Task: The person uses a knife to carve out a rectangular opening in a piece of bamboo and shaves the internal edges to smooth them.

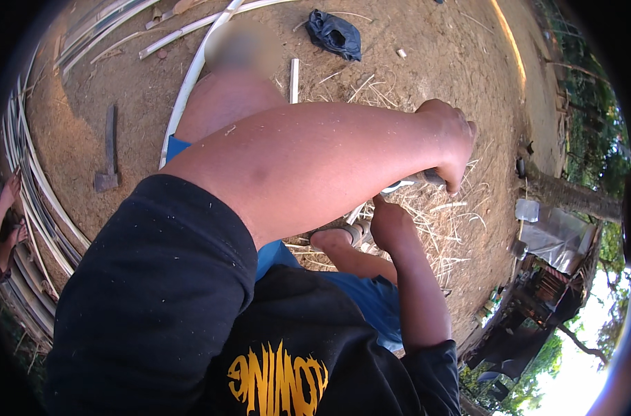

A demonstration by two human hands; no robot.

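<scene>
My left arm reaches across to the right, and my left hand (448, 139) is closed with its fingers curled down. A dark, rounded piece (432, 177) shows under the fingers; its kind is mostly hidden. My right hand (393, 225) is closed just below, with a finger or thumb against a small pale and dark piece (397, 186) beneath my left forearm. That forearm covers most of what lies between the hands. Thin pale shavings (448, 229) lie scattered on the ground around and beyond both hands.
A hatchet-like tool (109, 156) lies on the dirt at left. Long strips (35, 152) are piled along the left edge, near another person's hands (10, 191). A black plastic bag (334, 35) lies at the top. My sandalled foot (336, 239) rests among shavings. A shelter (537, 298) stands right.
</scene>
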